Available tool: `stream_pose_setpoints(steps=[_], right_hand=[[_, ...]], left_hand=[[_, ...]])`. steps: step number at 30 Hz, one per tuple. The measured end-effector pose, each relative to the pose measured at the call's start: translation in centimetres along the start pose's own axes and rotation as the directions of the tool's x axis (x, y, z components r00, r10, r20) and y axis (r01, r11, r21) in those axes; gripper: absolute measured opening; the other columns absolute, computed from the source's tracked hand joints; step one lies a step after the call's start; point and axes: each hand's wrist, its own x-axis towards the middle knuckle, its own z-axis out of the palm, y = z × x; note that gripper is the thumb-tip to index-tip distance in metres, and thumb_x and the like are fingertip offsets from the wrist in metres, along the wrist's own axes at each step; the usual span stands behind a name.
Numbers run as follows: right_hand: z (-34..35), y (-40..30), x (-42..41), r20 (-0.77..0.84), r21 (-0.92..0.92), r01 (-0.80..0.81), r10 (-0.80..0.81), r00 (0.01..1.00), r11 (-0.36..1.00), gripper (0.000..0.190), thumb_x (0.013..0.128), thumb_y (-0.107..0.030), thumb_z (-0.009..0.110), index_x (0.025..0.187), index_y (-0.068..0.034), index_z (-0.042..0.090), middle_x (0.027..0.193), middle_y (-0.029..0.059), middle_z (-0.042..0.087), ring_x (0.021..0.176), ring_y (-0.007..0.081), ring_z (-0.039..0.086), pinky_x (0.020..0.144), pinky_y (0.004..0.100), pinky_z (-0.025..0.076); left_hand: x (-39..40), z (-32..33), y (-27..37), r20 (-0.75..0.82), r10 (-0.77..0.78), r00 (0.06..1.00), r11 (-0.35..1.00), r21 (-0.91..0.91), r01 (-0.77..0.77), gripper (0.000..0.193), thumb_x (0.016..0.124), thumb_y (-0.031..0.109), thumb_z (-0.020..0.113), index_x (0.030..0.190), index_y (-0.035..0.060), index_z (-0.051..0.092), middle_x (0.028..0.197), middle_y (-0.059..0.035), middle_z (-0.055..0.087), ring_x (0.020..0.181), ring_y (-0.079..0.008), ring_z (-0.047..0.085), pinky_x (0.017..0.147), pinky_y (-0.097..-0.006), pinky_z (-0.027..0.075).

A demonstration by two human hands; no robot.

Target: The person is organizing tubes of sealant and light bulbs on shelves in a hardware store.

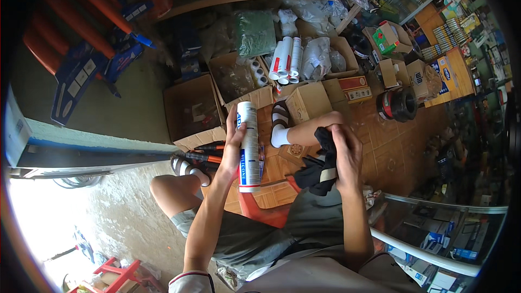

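Note:
My left hand (233, 144) is closed around a white silicone sealant cartridge (249, 150) with blue lettering and a red line near one end. In my right hand (346, 154) is a bunched black cloth item (319, 167) with a pale band, perhaps a glove or rag; it hangs beside my knee. Ahead of both hands, several similar white cartridges (287, 59) lie stacked on an open cardboard box. More tube ends (258, 72) show in the box to their left.
An open cardboard box (193, 110) and a closed carton (310, 101) stand on the tiled floor. Orange-handled tools (203, 157) lie near my foot. Black rolls (397, 104) stand to the right, a glass display case (431, 228) at lower right. A red plastic stool (264, 209) is beneath me.

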Motion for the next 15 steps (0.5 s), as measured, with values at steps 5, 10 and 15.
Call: stream_pose_setpoints(steps=[5,10,15], right_hand=[[7.0,0.8,1.4,-0.029,0.219,0.095,-0.090,0.995,0.971,0.022,0.100,-0.027,0.069,0.100,-0.004,0.067,0.091,0.0015,0.066,0.085,0.0108,0.059,0.079,0.0294,0.047],[12.5,3.5,-2.0,0.325,-0.188,0.586,-0.513,0.794,0.788,0.025,0.087,-0.015,0.075,0.098,-0.003,0.056,0.096,0.0158,0.057,0.087,0.0329,0.063,0.079,0.0420,0.051],[11.9,2.0,-4.8,0.626,-0.051,0.780,-0.589,0.511,0.623,0.026,0.082,-0.013,0.080,0.092,-0.006,0.057,0.098,0.0108,0.059,0.090,0.0301,0.064,0.079,0.0409,0.052]], left_hand=[[-0.3,-0.5,-1.8,-0.032,-0.200,0.979,0.931,-0.319,0.179,0.058,0.105,0.052,0.047,0.132,0.0013,0.059,0.109,-0.0111,0.069,0.098,-0.0197,0.068,0.078,-0.0344,0.060],[-0.6,-0.7,-1.6,0.041,-0.110,0.993,0.797,-0.593,0.113,0.051,0.105,0.051,0.050,0.124,0.0051,0.060,0.100,-0.0099,0.068,0.092,-0.0228,0.067,0.084,-0.0383,0.058],[-0.3,-3.6,0.2,0.105,-0.048,0.993,0.763,-0.638,0.105,0.058,0.105,0.055,0.045,0.132,0.0054,0.057,0.095,-0.0109,0.069,0.084,-0.0224,0.069,0.077,-0.0380,0.061]])
